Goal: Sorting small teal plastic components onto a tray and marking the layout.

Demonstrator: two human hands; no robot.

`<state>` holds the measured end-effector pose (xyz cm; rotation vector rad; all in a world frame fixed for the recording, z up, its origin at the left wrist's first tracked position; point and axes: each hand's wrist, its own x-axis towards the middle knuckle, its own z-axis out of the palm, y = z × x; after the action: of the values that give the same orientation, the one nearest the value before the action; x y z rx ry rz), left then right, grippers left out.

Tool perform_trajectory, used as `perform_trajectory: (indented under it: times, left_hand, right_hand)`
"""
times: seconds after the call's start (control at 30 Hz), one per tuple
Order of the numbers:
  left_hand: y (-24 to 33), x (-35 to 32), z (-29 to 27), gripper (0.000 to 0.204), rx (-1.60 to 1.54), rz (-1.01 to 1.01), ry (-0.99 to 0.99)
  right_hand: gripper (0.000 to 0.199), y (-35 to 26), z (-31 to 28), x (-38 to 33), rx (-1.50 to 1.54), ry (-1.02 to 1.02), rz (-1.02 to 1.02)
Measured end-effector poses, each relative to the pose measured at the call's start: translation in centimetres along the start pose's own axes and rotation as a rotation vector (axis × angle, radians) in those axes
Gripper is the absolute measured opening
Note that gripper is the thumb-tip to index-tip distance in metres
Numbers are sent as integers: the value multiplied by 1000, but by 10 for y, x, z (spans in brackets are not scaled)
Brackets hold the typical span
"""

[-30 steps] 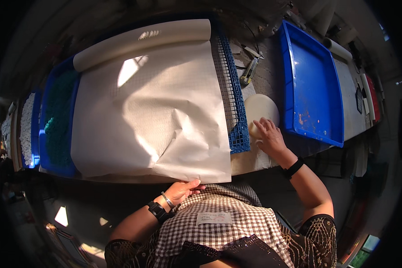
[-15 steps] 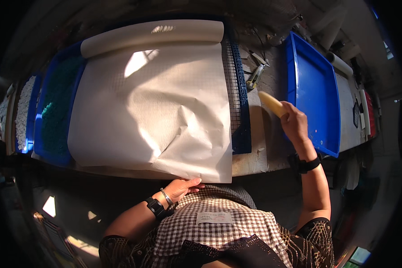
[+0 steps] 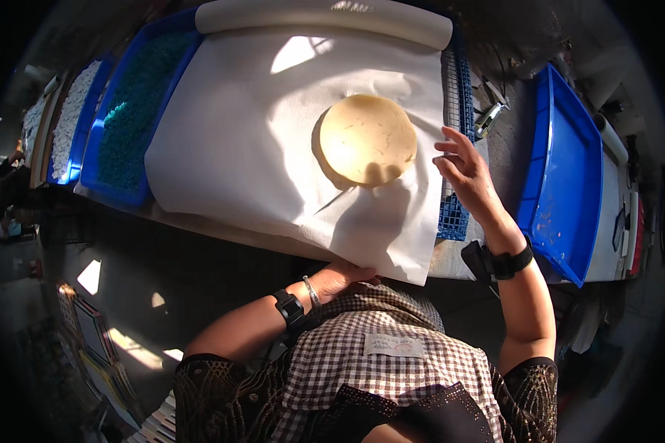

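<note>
Currently my right hand (image 3: 469, 173) hovers open and empty beside the pale disc (image 3: 368, 139), left hand (image 3: 340, 277) pinching the white paper (image 3: 251, 148) near edge; a tug could slide the disc.

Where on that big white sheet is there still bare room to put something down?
The white paper sheet is bare left of the round tan disc, towards the tray of green bits. Right of the disc it is crowded: the right hand hovers there.

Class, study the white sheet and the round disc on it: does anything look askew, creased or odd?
The white paper sheet is creased: a fold ridge runs from under the pale round disc toward the sheet's near edge. The left hand touches that overhanging edge. The disc itself lies flat.
</note>
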<state>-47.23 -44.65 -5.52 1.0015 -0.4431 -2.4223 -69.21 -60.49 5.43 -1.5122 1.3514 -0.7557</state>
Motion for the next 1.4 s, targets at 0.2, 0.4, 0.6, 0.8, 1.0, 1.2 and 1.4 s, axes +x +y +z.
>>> perform_trajectory:
  times: [0.2, 0.4, 0.6, 0.8, 1.0, 1.2, 1.4]
  left_hand:
    - [3, -49, -20, 50, 237, -169, -11]
    - [100, -116, -24, 22, 685, 434, 338]
    - [143, -66, -55, 48, 1953, 747, 1025]
    - [145, -39, -69, 65, 2032, 484, 1038]
    - [146, -37, -72, 66, 2019, 469, 1032]
    - [137, -31, -83, 66, 1997, 576, 1056]
    - [135, -31, -86, 67, 2009, 608, 1076]
  right_hand:
    - [42, 38, -20, -96, -165, -304, 488]
    - [52, 68, 14, -139, 293, -312, 391]
    - [43, 83, 50, -153, 498, -128, 357]
    - [38, 74, 47, -155, 294, -92, 77]
    - [25, 64, 32, -161, 465, -289, 292]
    - [38, 62, 40, -159, 468, -329, 286]
    - [23, 68, 41, -166, 437, -321, 345]
